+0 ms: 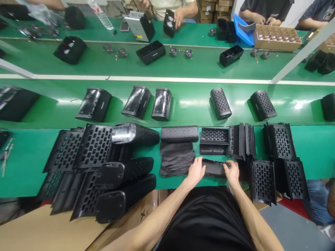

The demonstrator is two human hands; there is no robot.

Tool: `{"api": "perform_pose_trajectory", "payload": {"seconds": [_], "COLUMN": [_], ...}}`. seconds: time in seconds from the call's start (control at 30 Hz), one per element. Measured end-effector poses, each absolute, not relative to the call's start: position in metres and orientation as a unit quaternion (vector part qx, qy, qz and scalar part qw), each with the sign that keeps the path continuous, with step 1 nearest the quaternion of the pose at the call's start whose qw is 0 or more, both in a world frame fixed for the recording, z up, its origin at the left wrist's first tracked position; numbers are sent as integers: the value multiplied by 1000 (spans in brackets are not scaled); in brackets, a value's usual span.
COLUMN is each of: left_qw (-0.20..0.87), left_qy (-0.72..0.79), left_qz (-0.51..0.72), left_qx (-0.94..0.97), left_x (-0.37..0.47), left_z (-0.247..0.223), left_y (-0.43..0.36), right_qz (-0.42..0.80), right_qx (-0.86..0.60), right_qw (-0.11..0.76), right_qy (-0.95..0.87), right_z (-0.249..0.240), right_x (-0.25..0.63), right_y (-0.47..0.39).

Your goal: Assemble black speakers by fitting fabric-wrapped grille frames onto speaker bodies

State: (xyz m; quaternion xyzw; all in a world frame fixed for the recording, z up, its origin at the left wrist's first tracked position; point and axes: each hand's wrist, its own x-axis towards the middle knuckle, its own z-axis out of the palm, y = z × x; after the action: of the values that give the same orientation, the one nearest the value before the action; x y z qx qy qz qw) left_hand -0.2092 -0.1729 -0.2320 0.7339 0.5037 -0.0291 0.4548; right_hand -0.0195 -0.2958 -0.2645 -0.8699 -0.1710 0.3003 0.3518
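My left hand (196, 172) and my right hand (231, 172) grip opposite ends of a black panel (214, 168) at the near edge of the green bench. Its inner face looks smooth and dark; whether cloth lines it I cannot tell. Left of it lies a pile of dark mesh cloth sheets (176, 160), close to my left fingers. A black perforated cover (179, 134) rests behind the cloth. Just beyond my hands are slotted speaker grilles (214, 136), with more upright grilles (237, 141) beside them. The fingers of both hands are closed on the panel's ends.
Grille stacks stand at left (95, 144) and right (263, 179). Black speaker housings (125, 200) overhang the near edge at left. Speakers (162, 104) sit along a green conveyor (188, 94). Across it, co-workers' hands (179, 17) handle parts near a box of components (277, 36).
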Motion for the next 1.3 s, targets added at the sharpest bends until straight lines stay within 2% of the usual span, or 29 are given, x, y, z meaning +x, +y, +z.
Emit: {"api": "perform_pose_trajectory", "payload": {"seconds": [0.3,0.5,0.67,1.1,1.3], "left_qw": [515,663,781,804,800], "left_qy": [519,451,423,412,434], "left_qz": [57,69,113,183,204], "left_qx": [680,594,445,387,361], "left_x": [-225,-241,-246,-254,-256], "left_z": [-213,-181,-157,-148,-144], "left_y": [-151,-137,-135,-141,-146], "right_qz": [453,494,500,410,414], "right_qx": [-730,-674,-664,-708,-697], "right_qw": [491,534,531,513,527], "right_qy": [-143,-127,-165,-259,-255], "right_z": [-210,-186,-170,-150,-152], "right_x": [-20,-21,-22,-23,-29], "right_y": [-310,-295,-279,-266,-266]}}
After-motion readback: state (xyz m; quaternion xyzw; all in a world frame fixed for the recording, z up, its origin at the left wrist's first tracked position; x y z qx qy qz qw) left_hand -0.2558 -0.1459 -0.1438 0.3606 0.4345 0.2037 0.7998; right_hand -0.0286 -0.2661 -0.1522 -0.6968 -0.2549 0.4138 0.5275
